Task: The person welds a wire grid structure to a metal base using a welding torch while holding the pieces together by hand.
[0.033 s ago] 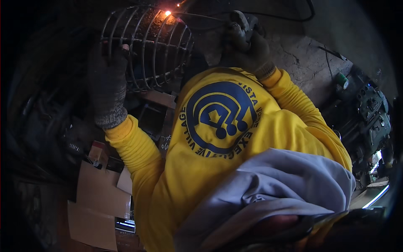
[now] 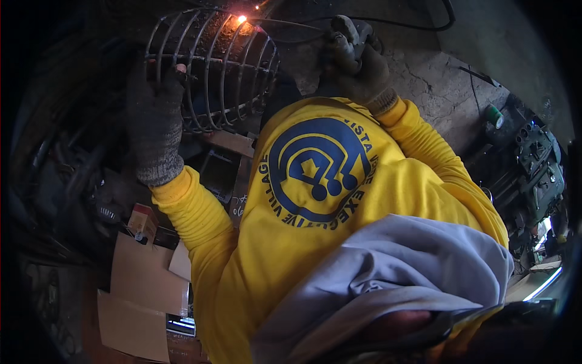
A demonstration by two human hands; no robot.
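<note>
A cage of curved metal bars [image 2: 209,59] lies at the upper left. My left hand [image 2: 156,118], in a dark knitted glove with a bare thumb tip, is closed around the cage's near left bars. At upper centre my gloved right hand [image 2: 367,70] grips a welding electrode holder [image 2: 347,42]. From the holder a thin welding rod [image 2: 291,23] runs leftward to a bright orange glowing spot [image 2: 242,19] at the cage's far side. Dark, rough metal shows around the glow; the exact contact there is lost in glare.
A dark cable [image 2: 418,28] curves behind my right hand. On the right are a green can [image 2: 494,116] and a greasy metal machine part [image 2: 538,170]. Flattened cardboard [image 2: 145,273] and a small brown box [image 2: 142,221] lie at lower left. Cracked concrete floor [image 2: 418,91] spreads beyond my right arm.
Both hands, the rod and the cage keep their places. The glow is slightly smaller, and the surroundings look a little brighter.
</note>
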